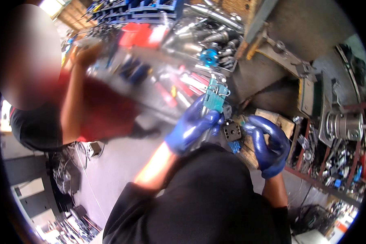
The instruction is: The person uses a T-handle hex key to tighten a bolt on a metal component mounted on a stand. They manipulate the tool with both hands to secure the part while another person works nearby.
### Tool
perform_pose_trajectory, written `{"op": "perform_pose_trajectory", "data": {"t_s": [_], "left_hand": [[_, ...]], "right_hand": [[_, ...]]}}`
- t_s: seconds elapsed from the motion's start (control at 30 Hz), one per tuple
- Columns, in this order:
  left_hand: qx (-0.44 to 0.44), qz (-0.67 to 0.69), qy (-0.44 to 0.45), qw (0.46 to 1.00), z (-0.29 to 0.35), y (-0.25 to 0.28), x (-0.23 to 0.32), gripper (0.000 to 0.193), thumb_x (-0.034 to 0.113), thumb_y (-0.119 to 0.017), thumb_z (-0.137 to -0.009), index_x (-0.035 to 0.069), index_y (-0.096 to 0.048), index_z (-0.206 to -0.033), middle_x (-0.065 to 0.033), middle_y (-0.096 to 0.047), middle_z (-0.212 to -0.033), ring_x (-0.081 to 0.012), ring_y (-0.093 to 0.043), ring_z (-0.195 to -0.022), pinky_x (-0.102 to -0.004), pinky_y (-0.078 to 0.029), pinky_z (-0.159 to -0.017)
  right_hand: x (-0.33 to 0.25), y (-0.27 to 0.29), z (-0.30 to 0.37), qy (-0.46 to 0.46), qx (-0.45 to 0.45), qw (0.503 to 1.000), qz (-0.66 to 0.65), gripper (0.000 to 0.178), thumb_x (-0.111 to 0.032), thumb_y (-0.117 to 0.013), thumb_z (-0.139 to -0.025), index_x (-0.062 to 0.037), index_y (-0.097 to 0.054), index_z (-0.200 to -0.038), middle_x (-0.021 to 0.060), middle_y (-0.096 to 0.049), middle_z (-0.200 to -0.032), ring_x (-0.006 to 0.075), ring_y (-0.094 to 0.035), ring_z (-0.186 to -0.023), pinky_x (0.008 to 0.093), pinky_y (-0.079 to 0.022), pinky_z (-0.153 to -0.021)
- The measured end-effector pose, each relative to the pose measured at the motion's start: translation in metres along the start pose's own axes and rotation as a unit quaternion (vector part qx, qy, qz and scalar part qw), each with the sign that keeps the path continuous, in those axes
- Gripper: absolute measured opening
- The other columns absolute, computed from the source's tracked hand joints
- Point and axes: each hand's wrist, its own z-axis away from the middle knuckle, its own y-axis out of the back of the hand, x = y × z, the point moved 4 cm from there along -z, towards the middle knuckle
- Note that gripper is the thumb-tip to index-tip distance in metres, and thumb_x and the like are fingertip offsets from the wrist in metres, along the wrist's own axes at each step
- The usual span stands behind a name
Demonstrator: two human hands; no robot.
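Note:
My left hand (191, 129), in a blue glove, is closed around the lower end of a teal rectangular block (216, 96) with metal wire loops or clips on it. The block is held up over the near edge of the bench. To the right, my gloved right hand (273, 145) has its fingers curled with thumb and fingertips together. Whether a small thing sits between those fingertips cannot be made out. Between the hands lies a grey metal block with holes (232, 132), near a wooden board (250, 153) and a crumpled blue scrap (234, 146).
Red-handled hand tools (165, 94) lie beyond my left hand. Behind them stand a tray of metal parts (177, 49), a red tray (135, 35) and blue bins (140, 14). A blurred co-worker in a red apron (103, 107) is at left. Shelves of metal parts (313, 152) line the right.

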Motion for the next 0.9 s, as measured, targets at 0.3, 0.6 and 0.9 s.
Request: {"op": "perform_pose_trajectory", "data": {"t_s": [0.3,0.6,0.9], "left_hand": [[-0.019,-0.004,0.038,0.999,0.006,-0.022,-0.013,0.055,0.016,-0.065,-0.103,0.004,-0.043,-0.152,-0.0052,-0.063,-0.101,-0.0111,-0.057,-0.084,-0.0267,-0.049,-0.074],[-0.027,-0.215,-0.056,0.975,0.002,-0.024,-0.014,0.057,0.005,-0.066,-0.101,0.000,-0.045,-0.153,-0.0096,-0.064,-0.134,-0.0150,-0.060,-0.118,-0.0352,-0.050,-0.104],[-0.050,-0.355,-0.095,0.929,0.000,-0.031,-0.010,0.052,0.010,-0.065,-0.102,0.000,-0.049,-0.151,-0.0174,-0.061,-0.141,-0.0226,-0.062,-0.125,-0.0369,-0.049,-0.105]], "right_hand": [[-0.019,-0.005,-0.022,-0.013,0.044,0.999,-0.014,0.030,-0.004,-0.079,-0.092,-0.0006,-0.073,-0.121,0.0153,-0.079,-0.108,0.0224,-0.077,-0.095,0.0339,-0.059,-0.086],[-0.009,-0.008,-0.024,-0.143,0.052,0.986,-0.063,0.035,-0.015,-0.083,-0.092,0.0020,-0.073,-0.120,0.0130,-0.077,-0.096,0.0186,-0.075,-0.088,0.0322,-0.058,-0.082],[-0.007,-0.009,-0.031,-0.027,0.072,0.995,0.056,0.017,-0.011,-0.078,-0.094,0.0003,-0.075,-0.106,0.0159,-0.074,-0.083,0.0181,-0.072,-0.073,0.0341,-0.055,-0.067]]}}
